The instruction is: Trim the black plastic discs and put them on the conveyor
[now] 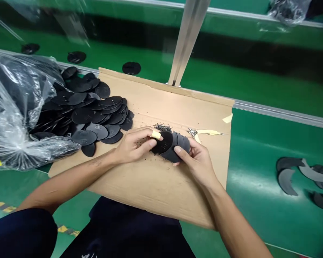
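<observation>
My left hand (137,144), with yellow tape round a finger, pinches the edge of a black oval disc (163,143) over the cardboard sheet. Several more discs are fanned out as a stack (181,143), and my right hand (197,157) is closed round them, thumb on top. The left disc overlaps the stack's near end. Small black crumbs (163,127) lie just behind the discs. Beside my right hand lies a pair of yellow-handled nippers (204,132), its jaws toward the crumbs; part of one handle is hidden by the hand.
A large pile of black discs (97,111) spills from a clear plastic bag (18,93) at left. Cardboard (140,182) covers the green bench (253,150). A metal post (188,43) rises behind. Curved grey and black pieces (288,181) lie at right; single discs (131,68) sit beyond the rail.
</observation>
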Motion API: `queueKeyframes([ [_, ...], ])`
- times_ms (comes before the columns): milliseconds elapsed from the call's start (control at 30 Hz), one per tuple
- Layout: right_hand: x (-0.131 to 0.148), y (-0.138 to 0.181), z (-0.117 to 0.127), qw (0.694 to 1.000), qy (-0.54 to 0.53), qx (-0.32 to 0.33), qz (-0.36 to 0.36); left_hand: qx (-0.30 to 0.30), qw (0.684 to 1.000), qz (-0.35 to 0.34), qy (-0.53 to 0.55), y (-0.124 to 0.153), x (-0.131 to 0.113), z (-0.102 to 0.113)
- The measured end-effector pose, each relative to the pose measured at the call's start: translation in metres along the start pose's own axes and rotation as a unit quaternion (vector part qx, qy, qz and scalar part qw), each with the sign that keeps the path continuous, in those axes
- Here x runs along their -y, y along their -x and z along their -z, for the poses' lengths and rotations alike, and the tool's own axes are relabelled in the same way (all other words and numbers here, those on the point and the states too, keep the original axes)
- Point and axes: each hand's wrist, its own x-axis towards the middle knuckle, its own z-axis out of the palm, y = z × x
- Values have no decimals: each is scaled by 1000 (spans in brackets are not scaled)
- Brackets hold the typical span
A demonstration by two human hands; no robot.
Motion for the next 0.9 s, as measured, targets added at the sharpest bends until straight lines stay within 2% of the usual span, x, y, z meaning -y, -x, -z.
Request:
queueKeyframes([
  [167,-5,5,-11,996,65,-44,44,-38,996,72,28,7,-2,-4],
  [333,-8,8,-18,996,76,-41,17,-24,992,121,37,13,-4,-11],
  [567,-8,5,-17,998,27,-50,18,-69,996,48,-12,9,-6,-6],
  [900,-12,7,-16,997,38,-49,43,-39,997,31,-51,9,-6,-12],
])
